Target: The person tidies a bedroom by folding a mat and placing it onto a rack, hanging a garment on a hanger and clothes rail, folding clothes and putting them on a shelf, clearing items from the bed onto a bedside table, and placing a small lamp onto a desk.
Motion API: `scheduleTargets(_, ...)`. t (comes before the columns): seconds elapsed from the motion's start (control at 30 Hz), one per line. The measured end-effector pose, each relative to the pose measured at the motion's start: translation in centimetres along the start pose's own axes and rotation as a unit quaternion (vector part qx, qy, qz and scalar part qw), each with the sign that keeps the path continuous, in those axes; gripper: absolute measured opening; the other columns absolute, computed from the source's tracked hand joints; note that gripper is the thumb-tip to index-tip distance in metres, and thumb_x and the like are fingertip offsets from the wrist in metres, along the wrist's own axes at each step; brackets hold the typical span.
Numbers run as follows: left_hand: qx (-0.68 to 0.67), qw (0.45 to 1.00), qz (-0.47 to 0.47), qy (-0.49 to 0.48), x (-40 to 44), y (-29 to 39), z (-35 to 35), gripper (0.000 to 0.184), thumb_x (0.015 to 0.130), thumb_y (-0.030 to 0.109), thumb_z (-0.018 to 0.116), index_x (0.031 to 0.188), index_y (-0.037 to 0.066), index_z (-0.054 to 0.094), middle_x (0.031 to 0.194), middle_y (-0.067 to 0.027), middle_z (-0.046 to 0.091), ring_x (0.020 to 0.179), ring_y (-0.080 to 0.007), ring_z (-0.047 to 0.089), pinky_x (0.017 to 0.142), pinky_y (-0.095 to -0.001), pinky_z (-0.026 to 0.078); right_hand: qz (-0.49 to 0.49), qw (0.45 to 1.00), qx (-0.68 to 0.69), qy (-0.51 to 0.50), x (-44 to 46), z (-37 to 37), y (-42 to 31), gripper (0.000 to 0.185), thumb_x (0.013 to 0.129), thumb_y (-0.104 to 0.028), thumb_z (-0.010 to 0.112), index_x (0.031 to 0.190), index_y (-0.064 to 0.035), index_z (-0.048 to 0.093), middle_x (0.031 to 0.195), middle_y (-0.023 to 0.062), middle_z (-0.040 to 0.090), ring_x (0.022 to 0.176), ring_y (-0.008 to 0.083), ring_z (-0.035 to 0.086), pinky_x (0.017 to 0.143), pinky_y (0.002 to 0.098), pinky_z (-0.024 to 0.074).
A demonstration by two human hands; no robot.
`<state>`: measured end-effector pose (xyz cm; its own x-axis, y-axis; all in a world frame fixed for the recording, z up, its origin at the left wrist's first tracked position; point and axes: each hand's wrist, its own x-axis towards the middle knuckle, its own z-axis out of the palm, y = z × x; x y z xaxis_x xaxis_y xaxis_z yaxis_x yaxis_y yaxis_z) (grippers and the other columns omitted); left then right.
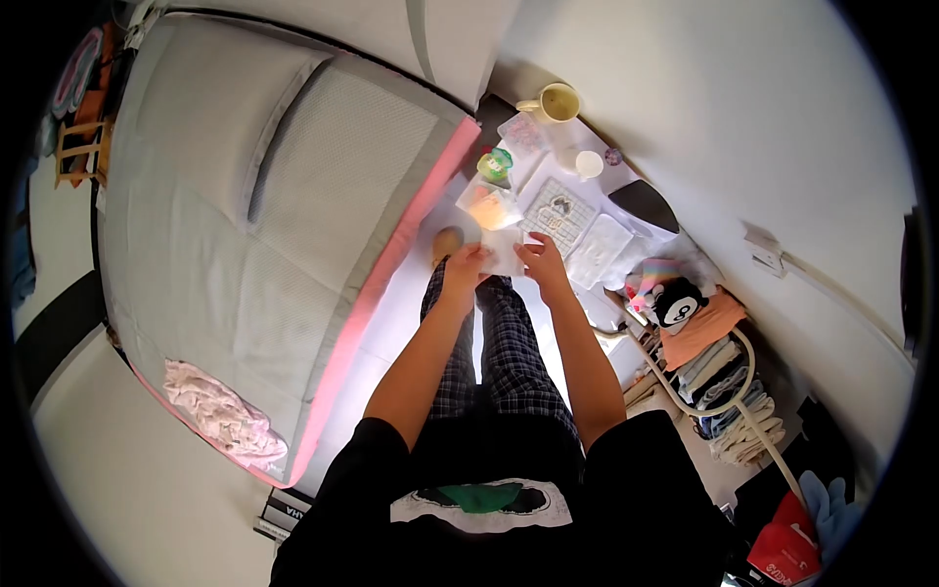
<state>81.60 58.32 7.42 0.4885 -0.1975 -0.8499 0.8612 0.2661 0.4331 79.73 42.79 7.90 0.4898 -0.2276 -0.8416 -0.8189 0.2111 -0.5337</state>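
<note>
A small whitish, translucent sheet or bag (pixel 503 252) is stretched between my two hands, above my knees and at the near edge of the white table (pixel 614 178). My left hand (pixel 471 262) pinches its left side, and my right hand (pixel 536 258) has hold of its right side. Just beyond them lies a clear packet with orange contents (pixel 492 207). To its right is a gridded white board (pixel 559 213) with small pieces on it. A folded white cloth or pad (pixel 601 248) lies to the right of the board.
A yellow mug (pixel 558 103), a white cup (pixel 589 164), a green item (pixel 495 164) and a case of pink bits (pixel 523 135) stand at the back. On the left is a bed (pixel 323 196). A cream tubular frame (pixel 675 387) and stacked clothes (pixel 719 377) are at the right.
</note>
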Motion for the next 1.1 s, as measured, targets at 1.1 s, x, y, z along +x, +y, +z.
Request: scheduleTargets(1.1,0.010,0.995,-0.026,0.093,-1.2,-0.8,-7.9,0.025,0.085,0.012,0.044,0.109,0.005,0.047,0.105,-0.0084,0.057,0.090,-0.0166,0.056,0.076,-0.0292,0.044,-0.300,0.882,-0.319,0.173,7.5,3.5,5.1,0.024,0.070,0.000,0.049,0.093,-0.0017,0.056,0.096,0.0186,0.055,0.093,0.0346,0.052,0.084,0.0391,0.0400)
